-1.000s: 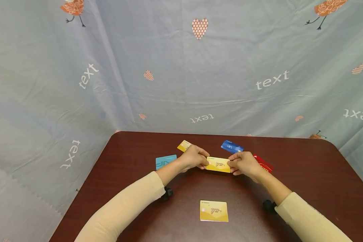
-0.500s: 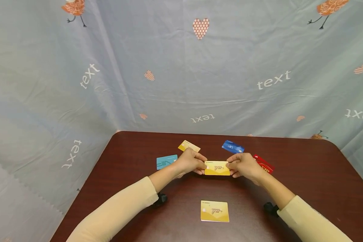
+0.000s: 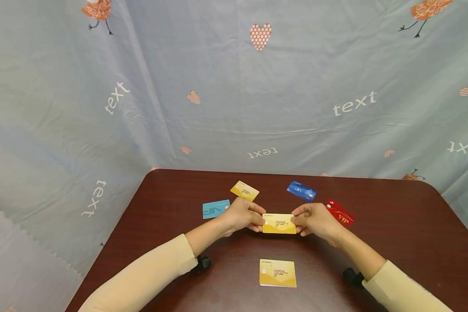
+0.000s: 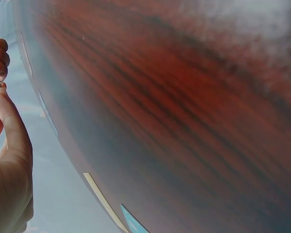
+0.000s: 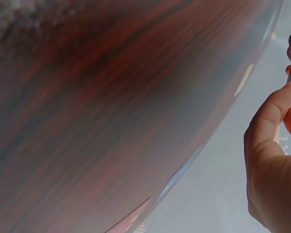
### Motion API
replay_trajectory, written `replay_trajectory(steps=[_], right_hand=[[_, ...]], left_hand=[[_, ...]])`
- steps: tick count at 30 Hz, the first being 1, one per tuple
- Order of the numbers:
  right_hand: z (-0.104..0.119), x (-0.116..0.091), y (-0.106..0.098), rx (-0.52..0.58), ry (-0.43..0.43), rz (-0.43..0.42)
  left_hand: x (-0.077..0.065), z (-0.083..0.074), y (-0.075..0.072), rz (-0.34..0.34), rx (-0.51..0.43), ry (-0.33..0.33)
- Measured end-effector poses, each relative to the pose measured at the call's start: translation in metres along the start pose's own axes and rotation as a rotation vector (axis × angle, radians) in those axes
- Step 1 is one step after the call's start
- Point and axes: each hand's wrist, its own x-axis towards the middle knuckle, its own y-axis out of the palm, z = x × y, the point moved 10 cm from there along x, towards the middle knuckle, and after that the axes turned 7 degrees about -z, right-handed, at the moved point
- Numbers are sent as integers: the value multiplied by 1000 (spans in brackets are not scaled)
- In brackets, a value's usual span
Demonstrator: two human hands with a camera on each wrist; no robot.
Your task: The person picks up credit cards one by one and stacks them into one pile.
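Observation:
Between my two hands is a yellow card [image 3: 279,224], its printed face turned up toward the head camera. My left hand [image 3: 241,215] pinches its left edge between thumb and fingers. At the right edge, my right hand [image 3: 316,219] holds it the same way. Nearer to me, a second yellow card [image 3: 277,273] lies flat on the table, with a pale edge showing along its bottom. In the left wrist view the left hand [image 4: 12,165] appears at the left side; in the right wrist view the right hand [image 5: 271,160] appears at the right side.
Behind the hands lie a teal card [image 3: 216,209], another yellow card [image 3: 244,191], a blue card [image 3: 301,191] and a red card [image 3: 341,213]. They rest on a dark brown table [image 3: 179,186]. A patterned grey-blue cloth [image 3: 218,108] hangs behind its far edge.
Both hands have drawn the held yellow card toward me, down in the head view. The yellow card behind the left hand now shows fully. The card lying in front stays put.

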Motion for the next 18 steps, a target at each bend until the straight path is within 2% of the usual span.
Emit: replay_trajectory(steps=[7,18], right_hand=[[1,-7,4,2,-15,19],[-1,-18,10,-4,-43,59]], left_hand=[[-9,1,-1,-19,-7,-9],[-19,6,1,-1,-36,-29]])
